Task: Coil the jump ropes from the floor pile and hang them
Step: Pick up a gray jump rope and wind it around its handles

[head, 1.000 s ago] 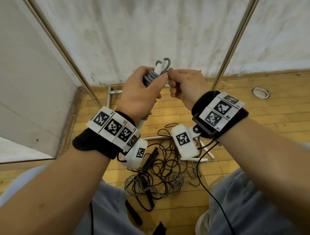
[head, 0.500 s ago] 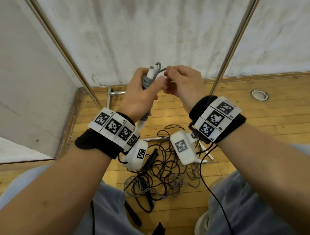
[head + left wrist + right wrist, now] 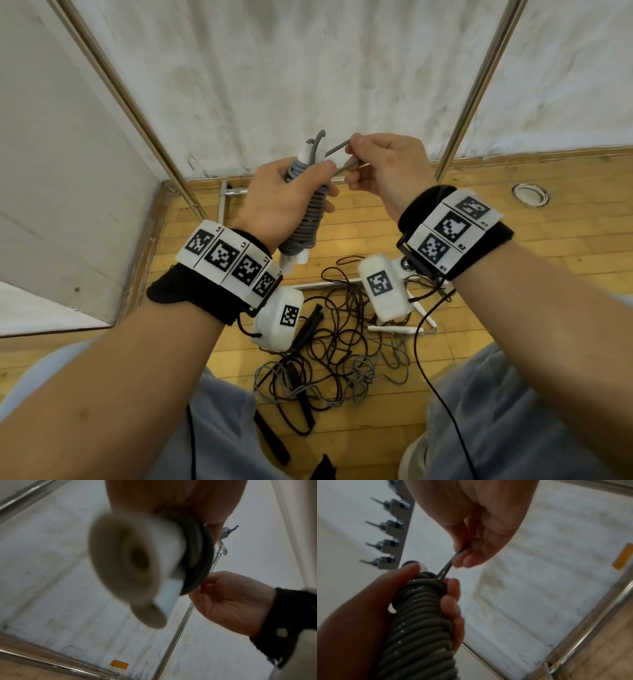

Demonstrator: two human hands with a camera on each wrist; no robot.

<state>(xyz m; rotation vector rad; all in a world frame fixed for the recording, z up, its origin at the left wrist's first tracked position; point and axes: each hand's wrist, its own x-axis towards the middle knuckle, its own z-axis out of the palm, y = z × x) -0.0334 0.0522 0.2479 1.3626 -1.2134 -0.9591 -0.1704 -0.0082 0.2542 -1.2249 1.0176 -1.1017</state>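
My left hand [image 3: 284,198] grips a grey jump rope [image 3: 306,219] wound tightly round its white handles, held upright at chest height. In the right wrist view the coil [image 3: 419,622] fills the lower left, with my left fingers [image 3: 452,601] curled round it. My right hand [image 3: 383,168] pinches a short loop of the grey rope [image 3: 339,159] that sticks out near the coil's top and holds it out to the right; the pinch [image 3: 462,557] shows in the right wrist view. The left wrist view shows the blurred white handle end [image 3: 126,566] up close.
A tangled pile of black and grey ropes [image 3: 335,342] with black and white handles lies on the wooden floor between my knees. Two slanting metal poles [image 3: 137,113] stand before a white wall. A metal bar with several hook pegs [image 3: 388,534] is above.
My right hand has drawn the rope loop out to the right, away from the coil top. Both hands have shifted slightly lower and the coil is tilted more.
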